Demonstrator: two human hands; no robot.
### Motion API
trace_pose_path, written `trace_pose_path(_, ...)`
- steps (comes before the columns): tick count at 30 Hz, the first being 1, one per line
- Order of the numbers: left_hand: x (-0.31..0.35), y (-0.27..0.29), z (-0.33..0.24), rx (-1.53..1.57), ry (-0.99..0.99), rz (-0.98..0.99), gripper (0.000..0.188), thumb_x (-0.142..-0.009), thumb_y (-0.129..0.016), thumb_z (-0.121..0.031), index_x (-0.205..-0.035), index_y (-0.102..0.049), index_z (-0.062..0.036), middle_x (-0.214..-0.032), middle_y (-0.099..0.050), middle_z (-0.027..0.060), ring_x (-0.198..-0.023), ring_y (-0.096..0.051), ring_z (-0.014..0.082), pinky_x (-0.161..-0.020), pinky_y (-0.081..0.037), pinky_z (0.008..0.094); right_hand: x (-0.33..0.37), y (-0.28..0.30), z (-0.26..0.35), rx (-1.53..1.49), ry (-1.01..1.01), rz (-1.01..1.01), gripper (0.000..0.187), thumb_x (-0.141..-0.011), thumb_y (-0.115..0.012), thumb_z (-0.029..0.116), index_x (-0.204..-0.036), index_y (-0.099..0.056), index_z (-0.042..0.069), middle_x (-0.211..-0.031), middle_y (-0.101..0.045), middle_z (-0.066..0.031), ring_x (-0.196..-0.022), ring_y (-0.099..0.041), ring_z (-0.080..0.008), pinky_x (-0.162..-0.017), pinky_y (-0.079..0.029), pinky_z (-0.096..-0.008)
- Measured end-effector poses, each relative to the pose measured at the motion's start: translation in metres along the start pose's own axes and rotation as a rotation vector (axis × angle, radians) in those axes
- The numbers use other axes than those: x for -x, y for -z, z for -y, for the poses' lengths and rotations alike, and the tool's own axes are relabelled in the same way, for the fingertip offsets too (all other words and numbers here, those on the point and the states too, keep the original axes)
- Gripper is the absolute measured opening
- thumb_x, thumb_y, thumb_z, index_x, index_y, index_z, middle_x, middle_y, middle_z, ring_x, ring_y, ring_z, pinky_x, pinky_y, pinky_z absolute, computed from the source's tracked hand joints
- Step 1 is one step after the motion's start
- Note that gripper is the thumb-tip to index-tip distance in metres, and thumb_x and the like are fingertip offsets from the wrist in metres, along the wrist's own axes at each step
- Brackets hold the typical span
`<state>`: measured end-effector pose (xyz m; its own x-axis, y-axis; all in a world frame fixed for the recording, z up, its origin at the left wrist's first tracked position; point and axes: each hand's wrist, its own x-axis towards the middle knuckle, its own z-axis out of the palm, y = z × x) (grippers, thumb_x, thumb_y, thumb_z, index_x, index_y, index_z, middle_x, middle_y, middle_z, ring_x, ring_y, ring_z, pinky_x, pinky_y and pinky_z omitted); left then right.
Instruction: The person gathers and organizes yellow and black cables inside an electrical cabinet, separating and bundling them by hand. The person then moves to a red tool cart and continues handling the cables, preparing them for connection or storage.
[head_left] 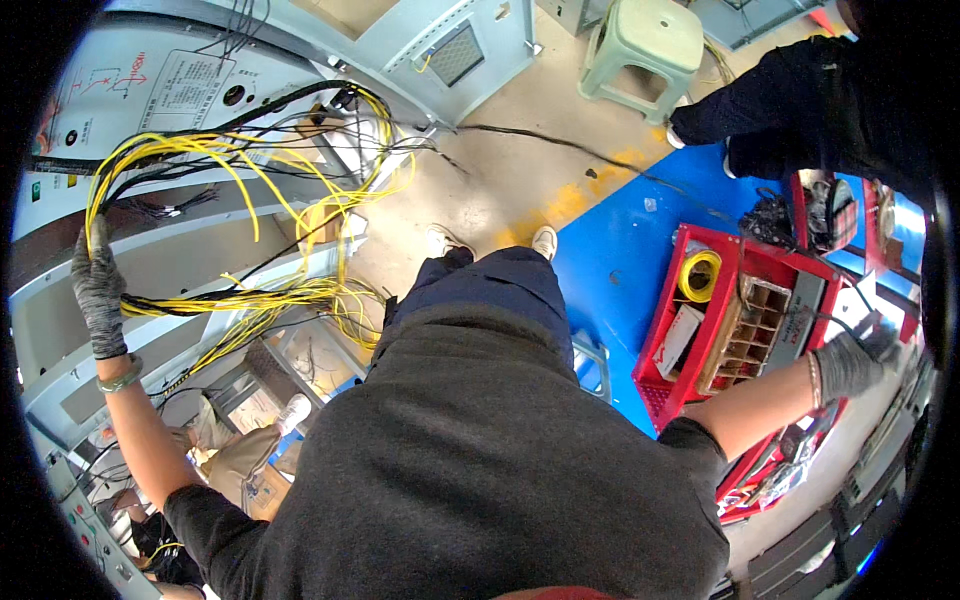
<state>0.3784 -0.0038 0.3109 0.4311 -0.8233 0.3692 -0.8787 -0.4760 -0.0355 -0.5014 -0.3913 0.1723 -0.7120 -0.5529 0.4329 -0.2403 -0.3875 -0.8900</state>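
My left hand (98, 285), in a grey knit glove, is closed around a bundle of yellow and black wires (135, 150) beside the open cabinet. The wires loop up and right from the hand, their loose ends fanning out. A lower run of yellow wires (270, 297) passes just right of the same hand. Far to the right, my right hand (855, 365), gloved too, reaches over the edge of a red tool cart (650, 365). Motion blurs its fingers, and a dark shape by them is too smeared to name.
The cart holds a yellow coil (699, 275) and a divided parts box (752, 330). A green stool (645, 50) stands ahead. Another person's dark-clothed leg (770, 110) is at upper right; someone else in tan trousers (240, 460) is low at left. A black cable (560, 143) crosses the floor.
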Motion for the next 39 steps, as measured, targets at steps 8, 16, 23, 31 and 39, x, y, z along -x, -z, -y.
trace_pose_path(8,0.027,0.018,-0.04,0.506,0.495,0.049,0.036,-0.092,-0.052,-0.034,-0.113,-0.058,-0.0058,-0.084,-0.059,-0.0012,-0.049,-0.037,0.0009,-0.042,-0.028,0.0183,0.126,-0.025,-0.124,1.311,-0.082,1.211,0.065,-0.079,-0.063,0.045,-0.123,-0.047,0.0,-0.11,-0.059,-0.0186,-0.1,-0.056,-0.0267,-0.09,-0.042,-0.0369)
trace_pose_path(16,0.032,0.028,-0.218,0.423,0.162,0.322,0.029,-0.086,-0.06,-0.015,-0.112,-0.057,-0.0023,-0.096,-0.063,0.0083,-0.089,-0.058,0.0149,-0.083,-0.044,0.0291,0.338,-0.224,0.123,-0.363,0.225,1.652,0.078,-0.064,-0.076,0.034,-0.129,-0.042,0.005,-0.125,-0.05,-0.0175,-0.114,-0.05,-0.0282,-0.096,-0.04,-0.0361)
trace_pose_path(23,0.03,0.035,-0.208,0.774,0.149,0.228,0.035,-0.087,-0.06,-0.014,-0.119,-0.054,-0.0038,-0.097,-0.063,0.0075,-0.082,-0.059,0.0107,-0.074,-0.047,0.0245,0.421,-0.255,0.143,-0.18,0.147,2.33,0.052,-0.073,-0.064,0.043,-0.107,-0.056,0.004,-0.093,-0.062,-0.0187,-0.085,-0.061,-0.0301,-0.075,-0.048,-0.04)
trace_pose_path(31,0.026,0.074,-0.148,0.606,0.349,0.174,0.029,-0.091,-0.054,-0.028,-0.109,-0.057,-0.0056,-0.078,-0.057,-0.0006,-0.051,-0.042,0.0012,-0.043,-0.031,0.0171,0.407,-0.157,-0.092,0.384,-0.075,2.224,0.057,-0.076,-0.064,0.037,-0.122,-0.05,0.007,-0.112,-0.058,-0.0171,-0.104,-0.055,-0.028,-0.09,-0.042,-0.0356)
trace_pose_path(39,0.019,0.033,-0.285,0.439,-0.026,0.352,0.032,-0.08,-0.066,-0.024,-0.102,-0.059,-0.0018,-0.075,-0.058,0.0133,-0.064,-0.054,0.0196,-0.062,-0.046,0.031,0.303,-0.224,0.114,-0.314,0.261,1.78,0.082,-0.065,-0.077,0.03,-0.132,-0.038,0.004,-0.125,-0.049,-0.0167,-0.117,-0.047,-0.0269,-0.099,-0.037,-0.0376)
